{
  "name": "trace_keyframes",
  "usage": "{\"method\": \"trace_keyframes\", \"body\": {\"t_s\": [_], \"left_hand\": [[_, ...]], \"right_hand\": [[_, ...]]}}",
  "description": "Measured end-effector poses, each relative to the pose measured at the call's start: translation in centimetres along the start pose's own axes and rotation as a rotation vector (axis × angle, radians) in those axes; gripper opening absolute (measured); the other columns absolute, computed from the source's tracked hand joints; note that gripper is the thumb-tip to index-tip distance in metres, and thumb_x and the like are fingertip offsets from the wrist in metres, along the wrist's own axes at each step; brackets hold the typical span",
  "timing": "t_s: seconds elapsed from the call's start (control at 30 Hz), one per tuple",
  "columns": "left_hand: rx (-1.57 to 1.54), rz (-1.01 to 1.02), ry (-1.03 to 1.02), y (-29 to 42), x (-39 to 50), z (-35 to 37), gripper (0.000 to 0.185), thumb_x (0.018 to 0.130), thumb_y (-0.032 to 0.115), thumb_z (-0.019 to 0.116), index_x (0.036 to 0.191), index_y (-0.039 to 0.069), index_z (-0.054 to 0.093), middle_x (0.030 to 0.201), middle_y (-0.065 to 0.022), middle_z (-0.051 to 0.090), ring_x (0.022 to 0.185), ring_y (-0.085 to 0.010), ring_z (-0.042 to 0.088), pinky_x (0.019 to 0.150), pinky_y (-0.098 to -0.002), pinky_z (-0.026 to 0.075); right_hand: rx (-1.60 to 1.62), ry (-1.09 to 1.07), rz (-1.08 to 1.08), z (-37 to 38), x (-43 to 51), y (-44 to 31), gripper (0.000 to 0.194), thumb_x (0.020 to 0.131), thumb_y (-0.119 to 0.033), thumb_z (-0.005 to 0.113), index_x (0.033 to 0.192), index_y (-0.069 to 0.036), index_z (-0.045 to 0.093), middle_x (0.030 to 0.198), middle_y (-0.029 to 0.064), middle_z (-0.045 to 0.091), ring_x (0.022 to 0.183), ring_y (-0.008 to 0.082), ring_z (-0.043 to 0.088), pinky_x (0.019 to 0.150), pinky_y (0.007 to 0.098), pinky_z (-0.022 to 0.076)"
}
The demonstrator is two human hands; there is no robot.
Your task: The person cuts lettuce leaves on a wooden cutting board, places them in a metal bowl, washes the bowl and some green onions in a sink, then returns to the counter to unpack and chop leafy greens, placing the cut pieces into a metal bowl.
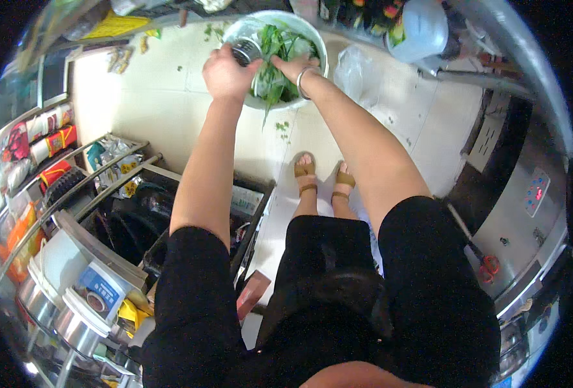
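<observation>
At the top middle, a pale bucket [323, 44] holds leafy green stems [277, 46] and some translucent plastic. My left hand [229, 72] is closed around a dark, round container with a shiny rim [245, 51] at the bucket's left side. My right hand [296, 68], with a silver bangle at its wrist, reaches over the bucket's right part, its thumb by the stems. Its fingers are partly hidden and blurred, so whether they grip anything does not show. One long leaf hangs over the bucket's near rim.
Leaf scraps [282, 128] lie on the tiled floor. A clear plastic bag [353, 72] is right of the bucket. Metal racks with packets and lidded containers [87, 315] stand at left. At right are a steel surface with a lit control panel [537, 193] and red-handled scissors [489, 267].
</observation>
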State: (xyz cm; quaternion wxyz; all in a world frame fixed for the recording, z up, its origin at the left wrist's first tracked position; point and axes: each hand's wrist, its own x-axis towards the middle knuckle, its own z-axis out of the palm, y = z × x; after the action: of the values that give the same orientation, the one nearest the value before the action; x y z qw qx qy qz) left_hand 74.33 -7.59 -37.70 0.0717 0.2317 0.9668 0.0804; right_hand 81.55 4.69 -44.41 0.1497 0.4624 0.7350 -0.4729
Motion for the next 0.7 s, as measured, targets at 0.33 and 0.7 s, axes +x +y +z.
{"method": "trace_keyframes", "body": {"t_s": [0.33,0.7], "left_hand": [[0.490,0.099,-0.808,-1.1,-0.5,9.7,0.061,0.069,0.058,0.071,0.110,0.013,0.068,0.105,-0.0098,0.071,0.108,-0.0328,0.061,0.110,-0.0606,0.020],[-0.839,-0.026,-0.481,-1.8,-1.4,0.2,0.063,0.066,0.006,0.079,0.125,0.013,0.055,0.113,-0.0091,0.063,0.113,-0.0255,0.058,0.097,-0.0445,0.043]], "right_hand": [[0.154,0.302,-0.095,-4.7,-13.9,21.4,0.030,0.078,0.008,0.055,0.103,-0.006,0.063,0.114,0.0150,0.056,0.092,0.0286,0.061,0.077,0.0321,0.0533],[0.272,0.137,-0.102,-9.9,-24.3,18.2,0.011,0.087,-0.003,0.061,0.098,-0.003,0.062,0.099,0.0157,0.062,0.079,0.0276,0.064,0.069,0.0328,0.0524]]}}
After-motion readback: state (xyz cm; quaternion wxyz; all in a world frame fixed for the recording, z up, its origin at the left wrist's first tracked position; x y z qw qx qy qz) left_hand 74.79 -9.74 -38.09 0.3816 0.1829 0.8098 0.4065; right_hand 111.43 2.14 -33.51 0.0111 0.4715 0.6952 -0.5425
